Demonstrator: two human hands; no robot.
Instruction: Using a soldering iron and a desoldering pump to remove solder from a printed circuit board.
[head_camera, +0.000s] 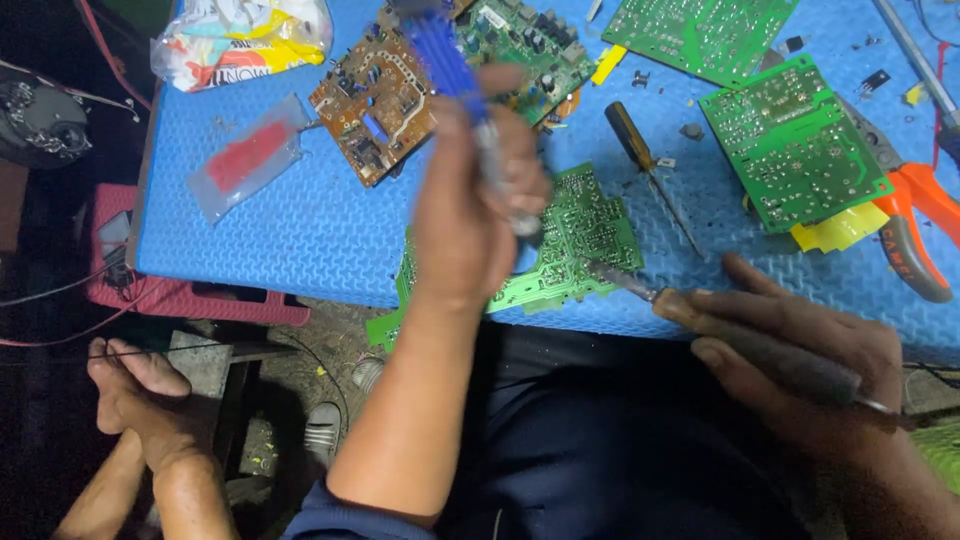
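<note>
My left hand (470, 215) is raised over the blue mat (300, 230), gripping a blue desoldering pump (455, 75) whose tip points down at a green circuit board (585, 225); the hand is blurred by motion. That board lies solder side up at the mat's near edge, partly hidden under my left hand. My right hand (800, 350) holds a soldering iron (700, 320) by its dark handle, with the metal tip resting on the board's right edge.
Further back lie a brown circuit board (375, 100), more green boards (790, 145), a screwdriver (645, 160), orange-handled pliers (925, 220), yellow tape scraps (840, 230) and plastic bags (245, 155). A pink stool (180, 295) and a bare foot (140, 395) are at the lower left.
</note>
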